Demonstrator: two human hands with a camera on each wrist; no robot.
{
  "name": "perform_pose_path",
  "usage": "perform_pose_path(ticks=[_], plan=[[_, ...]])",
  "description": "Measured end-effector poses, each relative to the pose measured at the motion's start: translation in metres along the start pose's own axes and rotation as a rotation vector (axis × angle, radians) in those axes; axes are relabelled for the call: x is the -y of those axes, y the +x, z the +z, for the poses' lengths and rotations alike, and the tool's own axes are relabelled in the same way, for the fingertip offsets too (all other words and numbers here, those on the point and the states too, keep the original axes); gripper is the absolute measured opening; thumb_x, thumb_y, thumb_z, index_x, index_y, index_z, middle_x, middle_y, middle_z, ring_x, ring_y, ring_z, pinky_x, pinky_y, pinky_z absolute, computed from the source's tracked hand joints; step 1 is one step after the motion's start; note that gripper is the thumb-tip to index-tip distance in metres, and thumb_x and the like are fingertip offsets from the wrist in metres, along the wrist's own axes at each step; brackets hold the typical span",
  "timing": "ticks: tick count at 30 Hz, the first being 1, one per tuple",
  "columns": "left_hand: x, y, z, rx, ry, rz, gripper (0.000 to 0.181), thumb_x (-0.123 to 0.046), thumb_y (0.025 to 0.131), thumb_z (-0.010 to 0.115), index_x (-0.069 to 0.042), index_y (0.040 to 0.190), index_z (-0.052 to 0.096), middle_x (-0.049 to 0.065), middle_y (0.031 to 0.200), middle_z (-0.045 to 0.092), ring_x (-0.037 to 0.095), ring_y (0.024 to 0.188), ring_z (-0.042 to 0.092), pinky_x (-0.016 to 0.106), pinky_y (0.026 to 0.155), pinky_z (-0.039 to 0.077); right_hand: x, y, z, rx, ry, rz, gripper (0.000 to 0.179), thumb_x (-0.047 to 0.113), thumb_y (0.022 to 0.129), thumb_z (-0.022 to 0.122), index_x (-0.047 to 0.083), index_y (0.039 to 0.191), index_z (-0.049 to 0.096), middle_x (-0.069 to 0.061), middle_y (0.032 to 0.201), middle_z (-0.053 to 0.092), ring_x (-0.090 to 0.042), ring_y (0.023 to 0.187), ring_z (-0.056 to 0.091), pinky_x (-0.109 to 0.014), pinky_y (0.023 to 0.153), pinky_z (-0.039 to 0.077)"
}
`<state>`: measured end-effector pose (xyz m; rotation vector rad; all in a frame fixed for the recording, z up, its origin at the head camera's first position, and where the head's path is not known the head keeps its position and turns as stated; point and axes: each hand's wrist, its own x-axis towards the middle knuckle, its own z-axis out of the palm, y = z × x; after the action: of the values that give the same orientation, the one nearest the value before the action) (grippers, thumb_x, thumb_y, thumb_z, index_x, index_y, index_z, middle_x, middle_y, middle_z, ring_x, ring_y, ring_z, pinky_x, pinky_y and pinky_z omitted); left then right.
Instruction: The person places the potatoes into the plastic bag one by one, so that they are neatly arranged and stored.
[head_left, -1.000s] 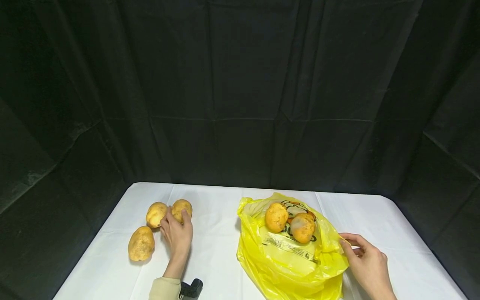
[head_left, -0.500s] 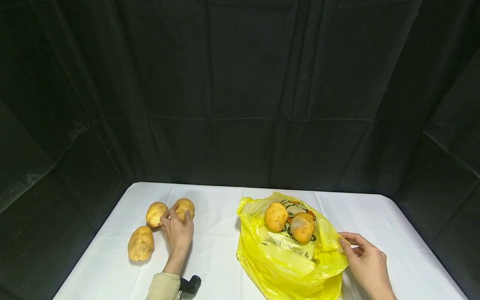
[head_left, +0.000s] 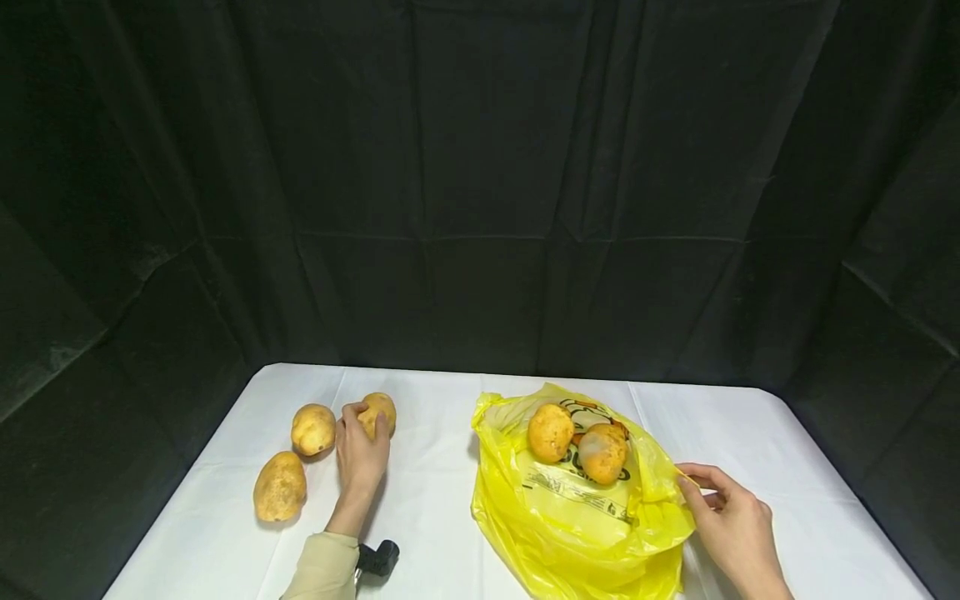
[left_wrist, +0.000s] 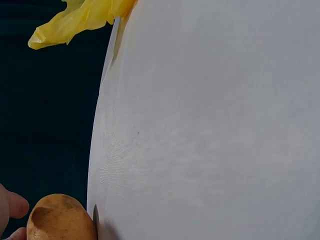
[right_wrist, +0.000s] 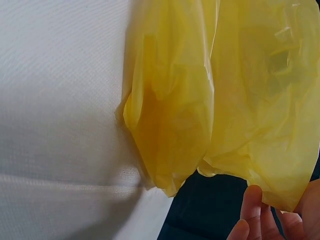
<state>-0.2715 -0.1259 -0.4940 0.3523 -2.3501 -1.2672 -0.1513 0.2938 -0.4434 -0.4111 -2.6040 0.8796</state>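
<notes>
My left hand (head_left: 362,450) grips a potato (head_left: 381,412) at the back left of the table, index finger on its near left side and thumb on its right. Part of that potato (left_wrist: 61,219) and two fingertips show in the lower left corner of the left wrist view. On the right, my right hand (head_left: 735,525) pinches the rim of a yellow plastic bag (head_left: 517,533) between thumb and fingers. The bag's mouth is spread wide, with two potatoes (head_left: 551,433) inside on its printed inner wall. In the right wrist view, fingertips (right_wrist: 254,192) hold the bag's edge.
Two more potatoes lie left of my left hand: a rounder potato (head_left: 313,429) and a larger potato (head_left: 281,487) nearer the front. A white cloth (head_left: 435,483) covers the table. Black curtains (head_left: 480,208) stand behind and at both sides.
My left hand and the potato at its fingers have shifted slightly right and back, widening the gap to the rounder potato. The right hand and the bag have hardly moved.
</notes>
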Motion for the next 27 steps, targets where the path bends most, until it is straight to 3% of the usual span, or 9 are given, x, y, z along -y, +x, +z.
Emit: perform_pose_path(ticks=[9, 16, 21, 24, 27], plan=[[-0.0008, 0.0052, -0.001, -0.007, 0.02, 0.007, 0.026, -0.02, 0.088, 0.061, -0.007, 0.109, 0.051, 0.02, 0.108, 0.051, 0.039, 0.103, 0.051, 0.053, 0.078, 0.042, -0.0014, -0.0006, 0.0005, 0.003, 0.002, 0.013, 0.024, 0.026, 0.089, 0.063, 0.011, 0.108, 0.065, -0.013, 0.101, 0.065, -0.016, 0.068, 0.057, -0.02, 0.051, 0.045], [-0.0028, 0.0091, 0.0016, 0.008, 0.033, 0.028, 0.042, -0.021, 0.083, 0.068, -0.009, 0.12, 0.05, 0.023, 0.113, 0.048, 0.04, 0.106, 0.047, 0.05, 0.084, 0.038, -0.0026, 0.0, 0.0013, 0.006, 0.0, 0.033, 0.025, 0.025, 0.089, 0.062, 0.011, 0.109, 0.064, -0.014, 0.102, 0.064, -0.017, 0.069, 0.056, -0.02, 0.051, 0.045], [-0.0036, 0.0105, 0.003, 0.015, 0.047, 0.022, 0.061, -0.024, 0.08, 0.07, 0.002, 0.129, 0.046, 0.027, 0.116, 0.043, 0.042, 0.111, 0.041, 0.049, 0.092, 0.034, -0.0031, 0.0006, 0.0017, 0.001, -0.003, 0.031, 0.024, 0.024, 0.09, 0.062, 0.01, 0.109, 0.065, -0.012, 0.101, 0.065, -0.017, 0.069, 0.056, -0.02, 0.051, 0.046], [-0.0036, 0.0102, 0.0033, 0.023, 0.05, 0.01, 0.063, -0.025, 0.078, 0.071, 0.007, 0.127, 0.047, 0.03, 0.115, 0.041, 0.042, 0.111, 0.039, 0.049, 0.094, 0.033, -0.0026, 0.0008, 0.0019, -0.007, -0.003, 0.026, 0.023, 0.024, 0.089, 0.062, 0.01, 0.108, 0.065, -0.012, 0.1, 0.065, -0.017, 0.068, 0.056, -0.02, 0.05, 0.045], [-0.0043, 0.0089, 0.0029, 0.033, 0.048, -0.001, 0.06, -0.026, 0.077, 0.071, 0.005, 0.124, 0.05, 0.029, 0.113, 0.043, 0.042, 0.108, 0.042, 0.05, 0.091, 0.035, -0.0021, 0.0013, 0.0017, -0.014, -0.003, 0.015, 0.023, 0.023, 0.089, 0.063, 0.01, 0.107, 0.065, -0.012, 0.1, 0.066, -0.017, 0.067, 0.056, -0.02, 0.05, 0.045]])
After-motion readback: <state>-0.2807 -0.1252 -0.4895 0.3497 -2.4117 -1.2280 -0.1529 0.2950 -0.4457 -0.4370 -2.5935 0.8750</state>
